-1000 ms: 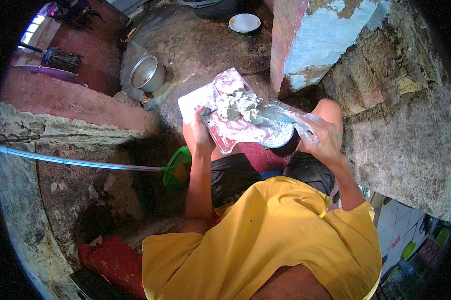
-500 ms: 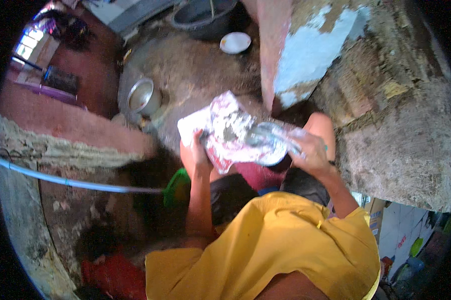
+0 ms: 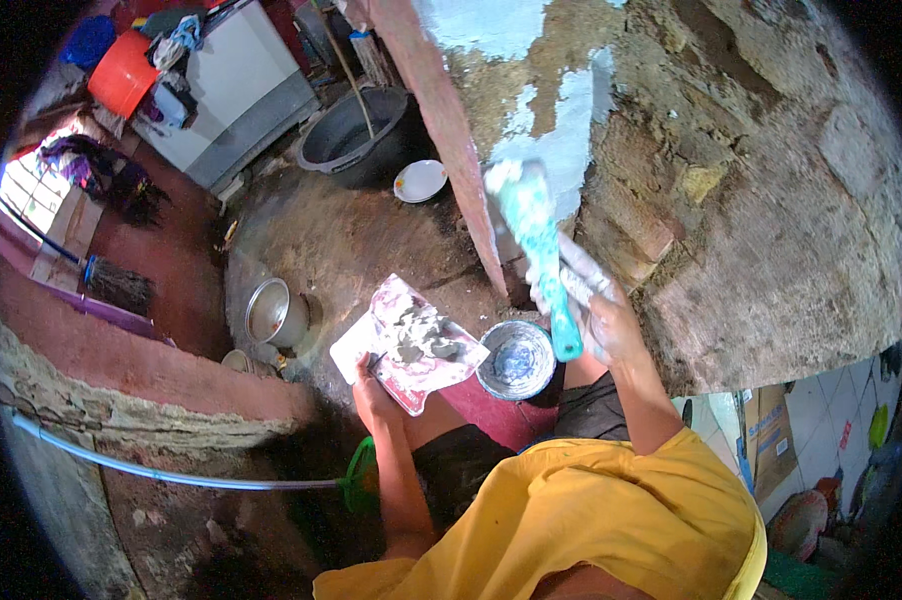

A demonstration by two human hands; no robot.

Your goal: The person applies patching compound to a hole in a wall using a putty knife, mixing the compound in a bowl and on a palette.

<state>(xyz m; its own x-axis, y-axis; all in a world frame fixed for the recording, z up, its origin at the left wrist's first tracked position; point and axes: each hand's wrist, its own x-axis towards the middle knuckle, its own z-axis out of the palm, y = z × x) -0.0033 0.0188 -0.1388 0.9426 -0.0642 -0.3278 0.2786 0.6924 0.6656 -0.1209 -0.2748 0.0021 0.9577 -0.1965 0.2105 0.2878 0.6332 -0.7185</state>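
Observation:
My left hand (image 3: pixel 373 400) is closed on the near edge of a flat white and reddish board (image 3: pixel 403 392), its surface smeared white. A lumpy heap of whitish-grey putty (image 3: pixel 419 335) lies on the board. My right hand (image 3: pixel 607 318), its fingers coated white, grips a teal putty knife (image 3: pixel 541 235) smeared with white paste. The knife's loaded end points up in front of the patchy wall corner (image 3: pixel 571 110), where pale blue paint is flaking; whether it touches the wall, I cannot tell. Between my knees, beside the board, sits a round bowl (image 3: pixel 517 362) streaked with white.
A metal pot (image 3: pixel 276 313) stands on the floor ahead to the left. Farther back are a white plate (image 3: pixel 420 182) and a large dark basin (image 3: pixel 356 135) with a stick in it. A pale blue hose (image 3: pixel 171 472) crosses at left. Rough stone masonry (image 3: pixel 771 260) rises on the right.
My right hand has lifted the putty knife off the board and up toward the wall corner. The board has moved left and down, leaving the bowl uncovered. The view has shifted.

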